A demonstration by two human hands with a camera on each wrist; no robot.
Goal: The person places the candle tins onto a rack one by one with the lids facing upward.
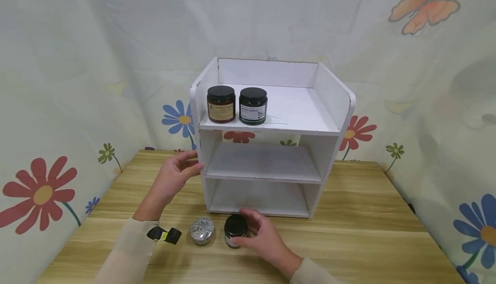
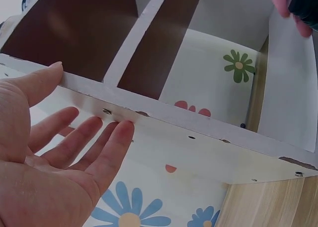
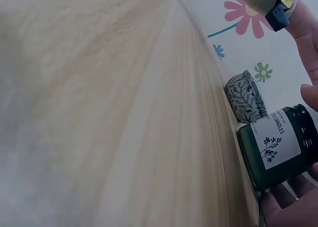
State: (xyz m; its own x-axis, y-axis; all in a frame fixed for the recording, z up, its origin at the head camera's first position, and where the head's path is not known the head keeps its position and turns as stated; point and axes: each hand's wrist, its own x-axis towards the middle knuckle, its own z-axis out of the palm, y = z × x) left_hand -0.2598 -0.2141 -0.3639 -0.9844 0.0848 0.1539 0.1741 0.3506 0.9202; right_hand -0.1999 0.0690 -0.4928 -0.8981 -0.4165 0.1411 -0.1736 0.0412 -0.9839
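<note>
My right hand (image 1: pixel 267 237) curls round a dark green candle jar (image 3: pixel 273 145) with a white label and a black lid. The jar stands upright on the table, near the front of a white shelf unit (image 1: pixel 263 178). The thumb lies on its near side and the fingers on its far side. My left hand (image 1: pixel 172 178) rests against the unit's left side panel, its thumb on the front edge and its fingertips (image 2: pixel 126 130) on the outer face. Left of the jar sits a round, black-and-white patterned tin (image 1: pixel 202 231).
On the unit's top shelf stand an amber candle jar (image 1: pixel 221 104) and a dark candle jar with a white label (image 1: pixel 253 106), side by side at the left. The wooden table (image 1: pixel 360 215) carries the unit. A flower-printed curtain (image 1: pixel 116 60) surrounds it.
</note>
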